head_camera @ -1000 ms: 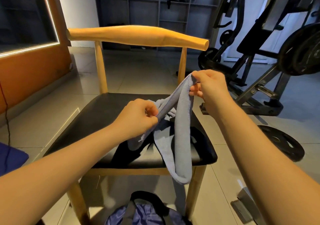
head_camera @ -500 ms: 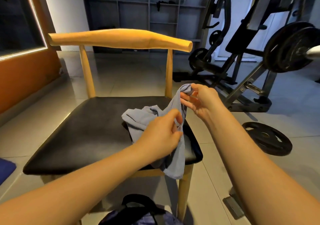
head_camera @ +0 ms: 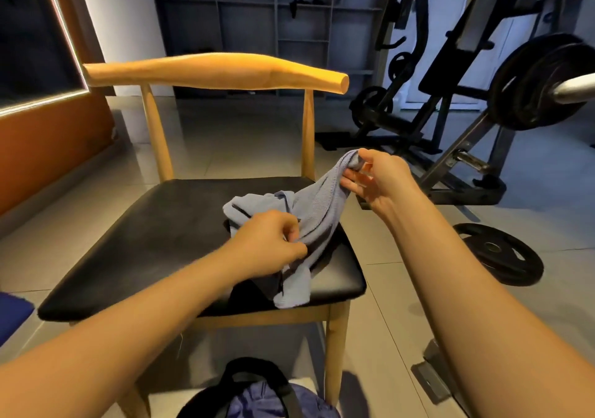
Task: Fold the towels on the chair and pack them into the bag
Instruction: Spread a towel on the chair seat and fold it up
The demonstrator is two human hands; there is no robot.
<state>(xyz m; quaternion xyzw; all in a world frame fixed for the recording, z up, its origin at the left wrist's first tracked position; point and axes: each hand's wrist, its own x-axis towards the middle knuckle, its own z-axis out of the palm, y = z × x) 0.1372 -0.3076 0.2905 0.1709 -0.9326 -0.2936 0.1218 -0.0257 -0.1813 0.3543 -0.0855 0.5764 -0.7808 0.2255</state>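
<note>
- On floor, nearest: dark blue fabric bag with black straps (head_camera: 267,398).
- Left hand (head_camera: 267,243) pinching crumpled grey-blue terry towel (head_camera: 309,221) near its middle, over black-cushioned wooden chair (head_camera: 145,240).
- Right hand (head_camera: 376,179) pinching raised corner, other fingers spread.
- Find both corners, pull taut before folding.

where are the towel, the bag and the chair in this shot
towel (head_camera: 317,211), head view, on its stretched middle fold
bag (head_camera: 260,404), head view, on its blue fabric body
chair (head_camera: 154,234), head view, on the bare black seat
</note>
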